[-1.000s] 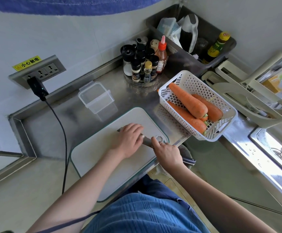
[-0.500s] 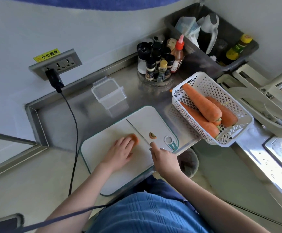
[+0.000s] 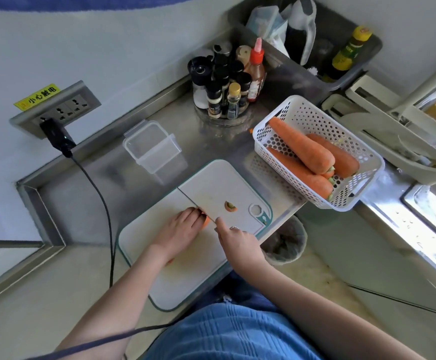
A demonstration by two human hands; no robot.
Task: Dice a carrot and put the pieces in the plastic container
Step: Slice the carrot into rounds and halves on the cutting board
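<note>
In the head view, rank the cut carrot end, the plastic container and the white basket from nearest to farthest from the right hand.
From the right hand:
1. Cut carrot end, on the cutting board just beyond the hand.
2. Plastic container, on the counter past the board, to the left.
3. White basket, off to the right, about as far; too close to call.

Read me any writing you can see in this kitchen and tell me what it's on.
"小心触电": yellow warning sticker on the wall above the socket panel.
Spice jars: labels too small to read.
Red-capped sauce bottle: label blurred.
Yellow-capped bottle in the grey bin: label unreadable.
Nothing else carries legible text.
</note>
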